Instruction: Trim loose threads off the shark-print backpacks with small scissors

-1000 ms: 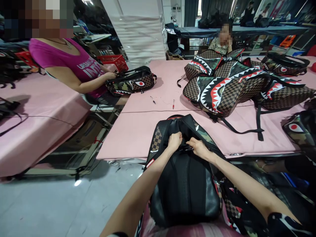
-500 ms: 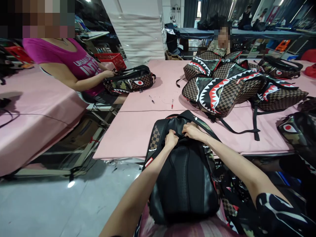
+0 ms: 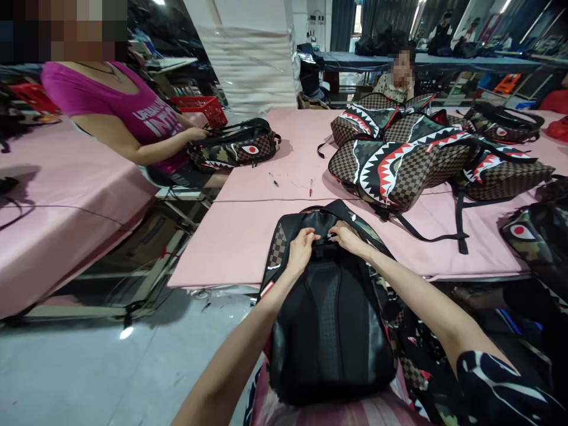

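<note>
A black backpack (image 3: 331, 331) with a padded back panel and checkered side rests between my forearms, its top leaning on the pink table (image 3: 235, 236) and its lower end over my lap. My left hand (image 3: 304, 245) is closed at the backpack's top, thumb and fingers pinched near the black flap; what they hold is too small to name. Just right of it, my right hand (image 3: 347, 236) is closed on the edge of the backpack's top opening, with a small pale bit at the fingertips.
Shark-mouth checkered backpacks (image 3: 399, 165) are piled at the right. Two pens (image 3: 311, 188) lie mid-table. At the left a person in a pink shirt (image 3: 128, 112) handles another bag (image 3: 242, 148). A red basket (image 3: 204, 109) stands behind. Another person (image 3: 394, 83) sits beyond the pile.
My left hand has moved slightly up and left, its fingers lifting from the black material. My right hand has shifted a little right. The person across has raised a hand to the face.
</note>
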`<state>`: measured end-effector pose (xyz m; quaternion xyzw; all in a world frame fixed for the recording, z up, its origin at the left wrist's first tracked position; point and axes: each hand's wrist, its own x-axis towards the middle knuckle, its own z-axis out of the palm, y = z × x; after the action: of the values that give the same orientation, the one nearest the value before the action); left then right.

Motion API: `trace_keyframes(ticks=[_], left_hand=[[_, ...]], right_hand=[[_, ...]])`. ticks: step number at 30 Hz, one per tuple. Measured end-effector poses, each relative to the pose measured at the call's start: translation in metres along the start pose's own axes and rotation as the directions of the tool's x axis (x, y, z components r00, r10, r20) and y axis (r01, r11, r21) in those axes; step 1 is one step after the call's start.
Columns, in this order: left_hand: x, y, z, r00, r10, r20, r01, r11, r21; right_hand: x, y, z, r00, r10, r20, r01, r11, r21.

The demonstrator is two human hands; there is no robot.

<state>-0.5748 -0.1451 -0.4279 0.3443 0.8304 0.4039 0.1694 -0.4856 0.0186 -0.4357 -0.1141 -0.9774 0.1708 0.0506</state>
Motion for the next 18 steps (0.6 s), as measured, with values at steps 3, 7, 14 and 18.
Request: trace_keyframes(ticks=[3,7,14,18], left_hand=[[-0.006,-0.010,-0.018,0.981,0.176,0.081,-0.185,0.975,0.120],[0.001,-0.027,-0.024,0.969,0.227,0.102,-0.247,0.924,0.293],[-0.035,-0.017,-0.028,0.923,0.335,0.187,-0.383,0.842,0.380],[-0.104,0.004,-0.042,0.801,0.579,0.151,-0.582,0.695,0.423]], right_hand=[[-0.002,0.000,0.000,0.998,0.065,-0.022,-0.064,0.997,0.049],[-0.002,-0.006,-0.005,0.992,0.125,-0.026,-0.122,0.987,0.103],[-0.039,-0.026,-0.035,0.993,0.113,0.017,-0.114,0.979,0.167],[-0.104,-0.053,-0.063,0.997,-0.035,-0.063,0.047,0.977,0.206]])
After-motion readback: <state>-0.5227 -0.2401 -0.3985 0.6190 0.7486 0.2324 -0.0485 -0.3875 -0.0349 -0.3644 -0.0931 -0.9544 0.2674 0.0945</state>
